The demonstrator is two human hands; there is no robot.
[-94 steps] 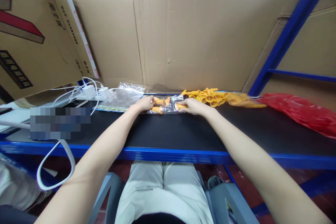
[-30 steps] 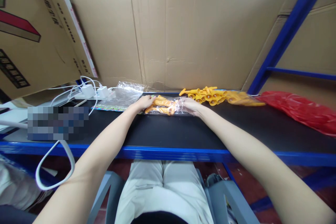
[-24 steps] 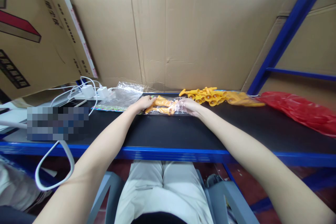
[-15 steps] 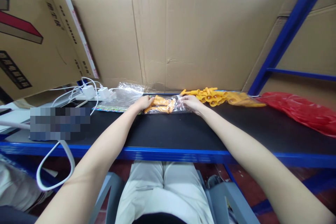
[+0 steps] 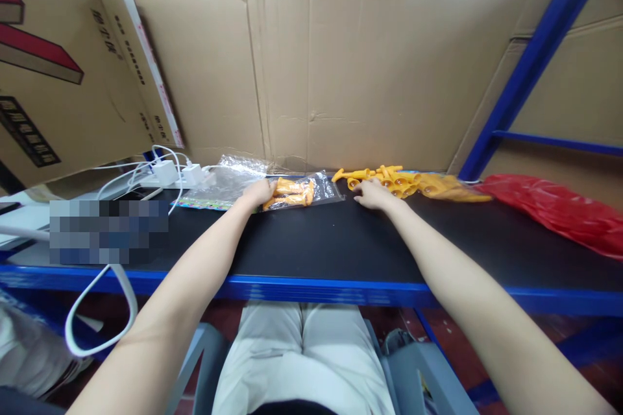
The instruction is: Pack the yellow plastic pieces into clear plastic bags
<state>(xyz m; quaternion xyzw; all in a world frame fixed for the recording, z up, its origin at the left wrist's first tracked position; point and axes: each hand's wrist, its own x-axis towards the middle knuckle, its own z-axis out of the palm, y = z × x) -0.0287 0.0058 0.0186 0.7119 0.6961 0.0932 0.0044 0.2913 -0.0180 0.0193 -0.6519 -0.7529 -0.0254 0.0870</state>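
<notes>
While the left hand (image 5: 257,193) grips the clear bag (image 5: 311,189), the right hand (image 5: 372,195) rests slack by yellow parts (image 5: 396,179).

the print on the cardboard box (image 5: 127,58) flap is upside down and too blurred to read.

A black tabletop (image 5: 316,253) edged in blue is seen. Towards its far side a clear bag of orange pieces (image 5: 298,190) is laid flat, with a stack of empty clear bags (image 5: 219,183) touching it on the left. White chargers and cables (image 5: 168,174) are placed further left. A heap of loose orange pieces (image 5: 389,179) and a red plastic bag (image 5: 559,213) are spread to the right.
</notes>
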